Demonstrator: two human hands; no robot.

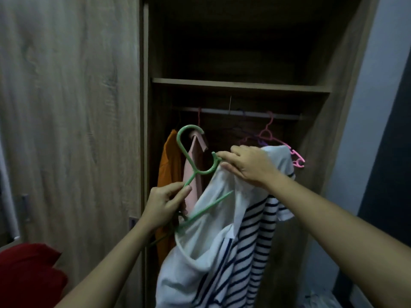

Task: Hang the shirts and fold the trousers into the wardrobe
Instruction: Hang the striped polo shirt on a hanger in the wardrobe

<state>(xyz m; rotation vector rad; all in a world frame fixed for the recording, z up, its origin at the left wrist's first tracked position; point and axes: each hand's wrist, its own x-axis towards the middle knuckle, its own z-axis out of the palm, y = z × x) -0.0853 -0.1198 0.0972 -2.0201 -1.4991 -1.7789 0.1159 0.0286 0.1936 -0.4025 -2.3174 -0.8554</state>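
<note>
**Striped shirt and green hanger held at the open wardrobe**

The left hand (165, 205) grips the green hanger (189, 152) by its neck, fingers curled round it. The hook points up and the stem slants down-left into that hand. The right hand (246, 165) pinches the top of the striped shirt (251, 241), its fingertips touching the hanger's curl. The shirt hangs lengthwise below and between both hands, in front of the wardrobe (240, 85). Behind it, an orange garment (169, 161) and a pink garment (193, 170) hang from the rail (222, 111).
</note>
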